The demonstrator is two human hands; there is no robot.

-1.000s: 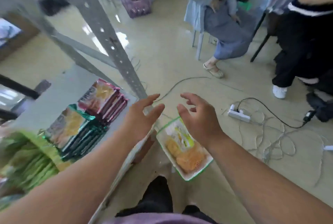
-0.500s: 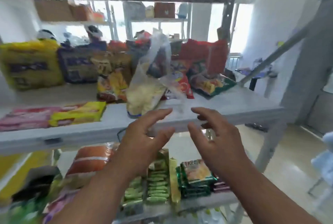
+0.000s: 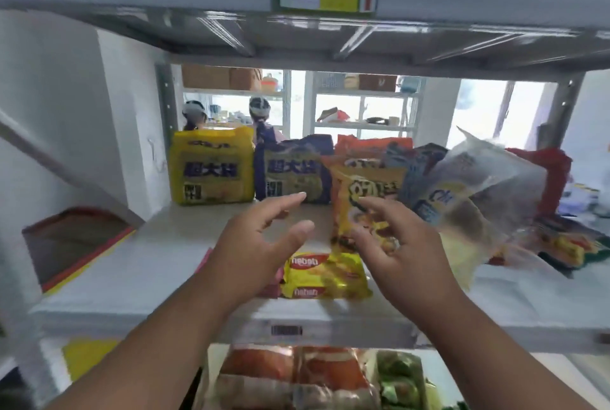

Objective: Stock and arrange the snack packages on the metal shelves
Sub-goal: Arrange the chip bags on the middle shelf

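The metal shelf (image 3: pixel 132 277) in front of me is the biggest thing here, its front edge running under both my wrists. Along its back edge stand a yellow noodle pack (image 3: pixel 211 168) and a purple noodle pack (image 3: pixel 290 172), side by side. Toward the right edge a clear plastic bag (image 3: pixel 478 191) leans over other packets. Near the middle an orange snack bag (image 3: pixel 363 198) stands tilted, and close to the front edge a yellow wafer pack (image 3: pixel 326 274) lies flat.

My left hand (image 3: pixel 257 244) and my right hand (image 3: pixel 396 251) are both raised above the shelf, fingers spread and loose, holding nothing. My right fingertips (image 3: pixel 366 205) overlap the orange snack bag; whether they touch it I cannot tell.

I judge I am between placements, reaching in to straighten stock. Next I would need to close on the tilted bag and set it upright in line with the back row.

The packets behind the clear bag are blurred, and the lower shelf's goods are cut off by the frame.
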